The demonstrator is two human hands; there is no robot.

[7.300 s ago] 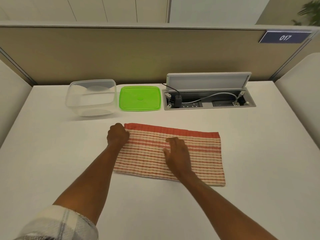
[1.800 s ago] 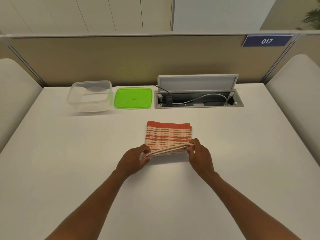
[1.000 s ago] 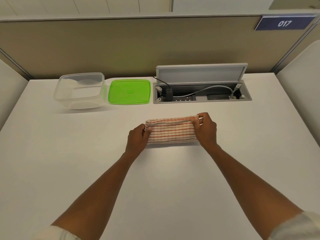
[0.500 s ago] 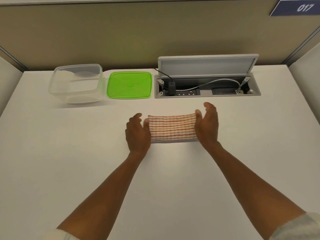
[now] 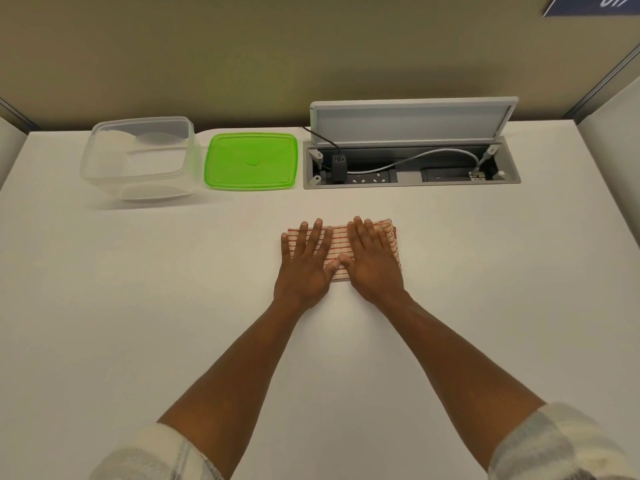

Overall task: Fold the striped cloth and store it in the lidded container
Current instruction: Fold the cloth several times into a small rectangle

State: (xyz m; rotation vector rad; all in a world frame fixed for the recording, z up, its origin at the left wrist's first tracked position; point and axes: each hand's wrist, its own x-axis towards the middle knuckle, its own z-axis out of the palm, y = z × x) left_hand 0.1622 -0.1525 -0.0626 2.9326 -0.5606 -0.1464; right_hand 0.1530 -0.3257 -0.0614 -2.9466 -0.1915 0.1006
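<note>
The red-striped cloth (image 5: pixel 338 241) lies folded into a small thick rectangle in the middle of the white table. My left hand (image 5: pixel 306 264) presses flat on its left half with fingers spread. My right hand (image 5: pixel 372 261) lies flat on its right half, thumbs nearly touching; most of the cloth is hidden beneath both palms. The clear plastic container (image 5: pixel 140 157) stands open at the back left. Its green lid (image 5: pixel 252 161) lies flat on the table just right of it.
An open cable tray (image 5: pixel 412 169) with a raised grey flap, a plug and cables sits in the table at the back right. A beige partition wall runs along the far edge. White panels flank both sides of the table (image 5: pixel 104 306).
The cloth was folded over once more into a narrow bundle. My hands left its two ends and now lie palm-down on top of it.
</note>
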